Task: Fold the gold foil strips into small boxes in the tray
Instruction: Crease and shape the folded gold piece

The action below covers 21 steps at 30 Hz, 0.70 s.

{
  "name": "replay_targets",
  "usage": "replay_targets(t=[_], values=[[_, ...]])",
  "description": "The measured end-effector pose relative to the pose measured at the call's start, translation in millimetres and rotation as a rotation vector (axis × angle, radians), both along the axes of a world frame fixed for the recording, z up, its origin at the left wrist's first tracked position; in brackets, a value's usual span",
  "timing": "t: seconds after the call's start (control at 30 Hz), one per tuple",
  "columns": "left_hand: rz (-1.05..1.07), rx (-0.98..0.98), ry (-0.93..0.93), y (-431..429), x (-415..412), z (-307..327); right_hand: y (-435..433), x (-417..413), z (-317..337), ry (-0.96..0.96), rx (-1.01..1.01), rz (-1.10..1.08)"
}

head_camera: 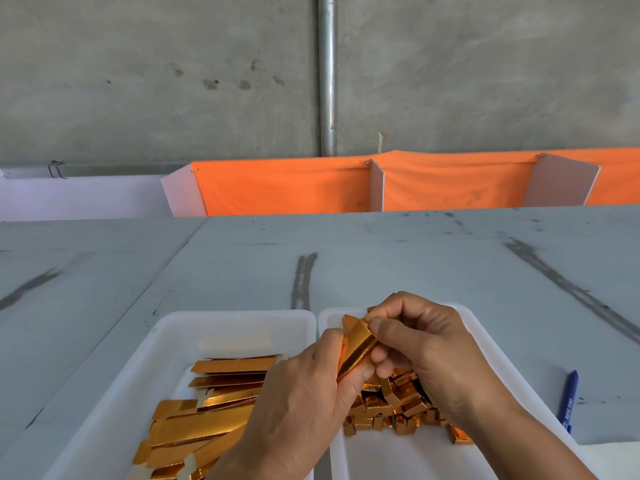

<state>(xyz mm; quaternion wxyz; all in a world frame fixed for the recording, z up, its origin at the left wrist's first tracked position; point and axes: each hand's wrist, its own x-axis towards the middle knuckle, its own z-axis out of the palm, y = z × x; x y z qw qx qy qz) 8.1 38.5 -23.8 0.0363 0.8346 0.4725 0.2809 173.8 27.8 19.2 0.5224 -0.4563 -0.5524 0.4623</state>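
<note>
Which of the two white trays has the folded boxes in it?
The right tray, under the right hand: small boxes heaped inside. The left tray holds flat strips.

1. The left hand [304, 386] grips the lower end of a partly folded gold foil strip [356, 344]. The right hand [426, 344] pinches its upper part with curled fingers.
2. Left of and below the left fingers, flat gold strips [207, 420] lie piled in a white tray [221, 318].
3. Beneath the right fingers, small folded gold boxes [401, 410] are heaped in a second white tray [398, 459], just beside the first.
4. Well right of the right fingers, a blue pen [568, 400] lies on the grey table [415, 258].
</note>
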Motion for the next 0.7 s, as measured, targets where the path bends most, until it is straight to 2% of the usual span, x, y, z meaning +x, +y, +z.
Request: replay_targets(t=[0.07,0.27,0.33,0.5,0.7], values=[[0.009,0.018,0.026,0.0,-0.9,-0.8,0.3,-0.6,0.2,-0.009,-0.014,-0.003],[0.025,0.123,0.081,1.0,-1.9,-2.5,2.0,-2.3,-1.0,0.145,-0.171,-0.023],[0.025,0.117,0.049,1.1,-1.7,-2.8,1.3,-3.0,-0.8,0.147,-0.155,-0.016],[0.027,0.023,-0.07,2.4,-2.0,-3.9,-1.7,-3.1,-3.1,-0.004,-0.05,-0.014],[0.024,-0.022,-0.114,2.7,-2.6,-3.9,-0.3,-4.1,-3.3,0.066,-0.078,0.013]])
